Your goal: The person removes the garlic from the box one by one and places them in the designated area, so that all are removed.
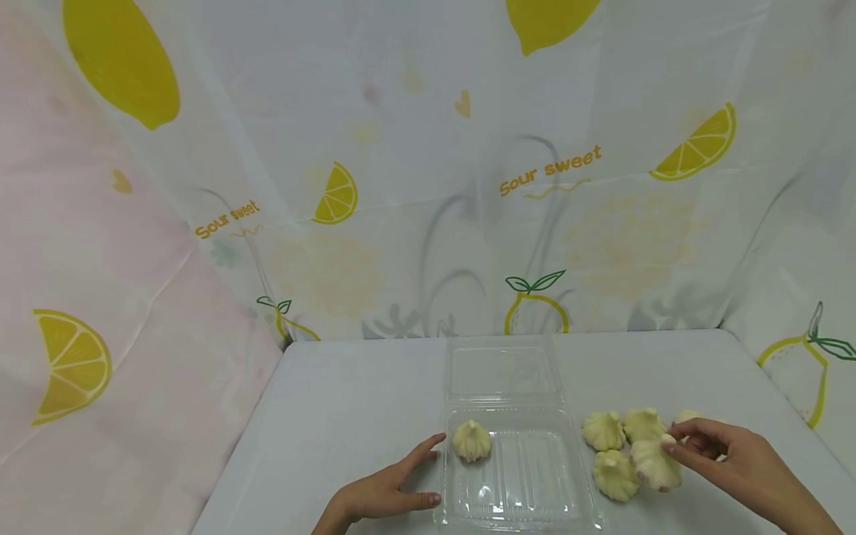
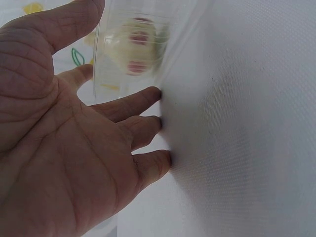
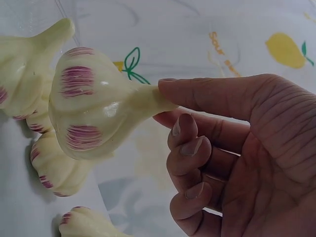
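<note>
My right hand (image 1: pixel 722 449) pinches a garlic bulb (image 3: pixel 94 103) by its stem between thumb and index finger, the other fingers curled. In the head view this bulb (image 1: pixel 657 464) is in front of several other garlic bulbs (image 1: pixel 604 431) on the table's right side. A clear plastic box (image 1: pixel 535 475) lies with its lid (image 1: pixel 504 371) laid back, and one garlic bulb (image 1: pixel 472 441) sits in its far left corner. My left hand (image 1: pixel 384 487) is at the box's left side, fingers spread; the left wrist view shows some fingertips (image 2: pixel 153 94) on the white tabletop.
The white table (image 1: pixel 348 394) ends at a back cloth (image 1: pixel 401 282) printed with lemons. Another cloth wall (image 1: pixel 167 357) stands along the left. A garlic bulb (image 1: pixel 690 416) is partly hidden behind my right hand.
</note>
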`<state>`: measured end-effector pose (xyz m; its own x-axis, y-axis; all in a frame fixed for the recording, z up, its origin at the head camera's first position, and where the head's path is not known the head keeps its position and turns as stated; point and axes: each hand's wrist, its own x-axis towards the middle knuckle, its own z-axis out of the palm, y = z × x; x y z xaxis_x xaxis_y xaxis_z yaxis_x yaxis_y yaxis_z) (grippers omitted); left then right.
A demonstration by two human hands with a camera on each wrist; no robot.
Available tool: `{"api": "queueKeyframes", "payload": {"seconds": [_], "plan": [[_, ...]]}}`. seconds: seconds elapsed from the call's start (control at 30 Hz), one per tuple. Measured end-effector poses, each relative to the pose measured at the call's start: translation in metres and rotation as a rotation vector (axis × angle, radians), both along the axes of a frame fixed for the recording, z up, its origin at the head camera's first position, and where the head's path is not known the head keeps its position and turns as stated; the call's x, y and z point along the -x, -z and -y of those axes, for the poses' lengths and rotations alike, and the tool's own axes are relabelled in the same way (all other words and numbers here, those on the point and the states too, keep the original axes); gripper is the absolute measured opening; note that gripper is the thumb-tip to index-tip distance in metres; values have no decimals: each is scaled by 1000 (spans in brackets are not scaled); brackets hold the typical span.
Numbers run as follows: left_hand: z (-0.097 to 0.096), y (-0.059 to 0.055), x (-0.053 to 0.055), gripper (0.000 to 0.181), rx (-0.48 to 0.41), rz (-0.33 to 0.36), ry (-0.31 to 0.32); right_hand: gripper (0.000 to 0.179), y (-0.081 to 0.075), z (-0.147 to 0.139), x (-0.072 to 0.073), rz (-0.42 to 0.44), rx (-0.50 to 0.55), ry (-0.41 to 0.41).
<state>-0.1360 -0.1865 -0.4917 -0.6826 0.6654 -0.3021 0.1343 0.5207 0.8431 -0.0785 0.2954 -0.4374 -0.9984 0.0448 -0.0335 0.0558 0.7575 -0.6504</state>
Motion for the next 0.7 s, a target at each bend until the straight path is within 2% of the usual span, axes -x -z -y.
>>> {"api": "queueKeyframes", "payload": {"seconds": [0.47, 0.7], "plan": [[1, 2, 1, 79, 1, 13, -6, 34, 10, -8, 1, 51, 8, -22], [1, 4, 1, 78, 4, 8, -2, 37, 11, -11, 6, 126, -3, -25]]}}
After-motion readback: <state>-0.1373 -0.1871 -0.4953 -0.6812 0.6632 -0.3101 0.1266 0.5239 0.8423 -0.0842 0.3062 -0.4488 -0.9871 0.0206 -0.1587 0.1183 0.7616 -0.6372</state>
